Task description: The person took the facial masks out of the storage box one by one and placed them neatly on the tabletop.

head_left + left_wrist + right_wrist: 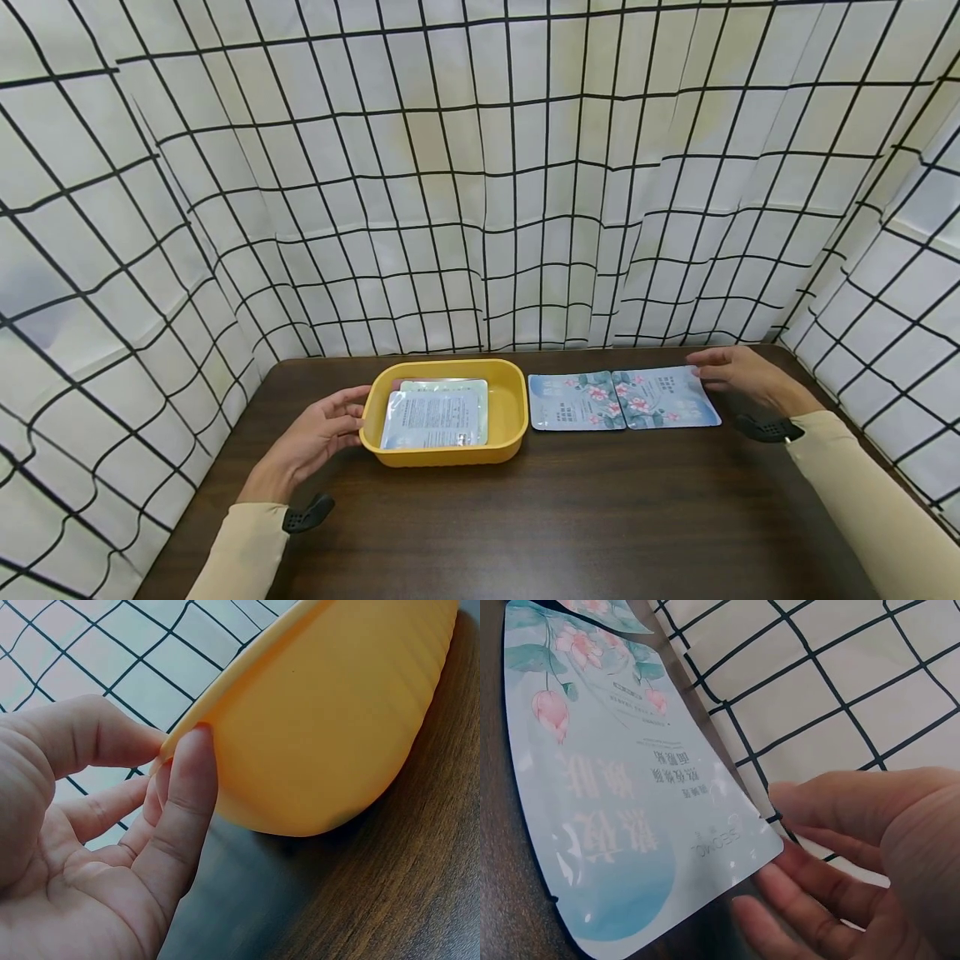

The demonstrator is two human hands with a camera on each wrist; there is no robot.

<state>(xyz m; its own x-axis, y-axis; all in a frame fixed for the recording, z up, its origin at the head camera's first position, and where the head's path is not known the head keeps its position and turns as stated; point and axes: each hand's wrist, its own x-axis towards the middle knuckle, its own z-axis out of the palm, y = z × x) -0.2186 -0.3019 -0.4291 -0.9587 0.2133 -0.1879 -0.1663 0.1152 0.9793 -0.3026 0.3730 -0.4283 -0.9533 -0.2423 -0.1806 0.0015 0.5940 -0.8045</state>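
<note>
My left hand (324, 433) pinches the left rim of a yellow plastic basin (450, 457) between thumb and fingers. Up close in the left wrist view, the fingertips (196, 750) sit on the rim. Inside the basin lie stacked pale sheet mask packets (431, 417), the top one with its printed back up. To the right, two blue floral sheet mask packets lie side by side, a left one (576, 402) and a right one (667, 398). My right hand (738, 375) is at the right packet's outer edge, its fingers loosely bent beside the corner in the right wrist view.
The dark wooden table (570, 517) carries all these things. White cloth with a black grid (525, 208) walls off the back and both sides, close behind the basin and packets. A black band (307, 513) is on each wrist.
</note>
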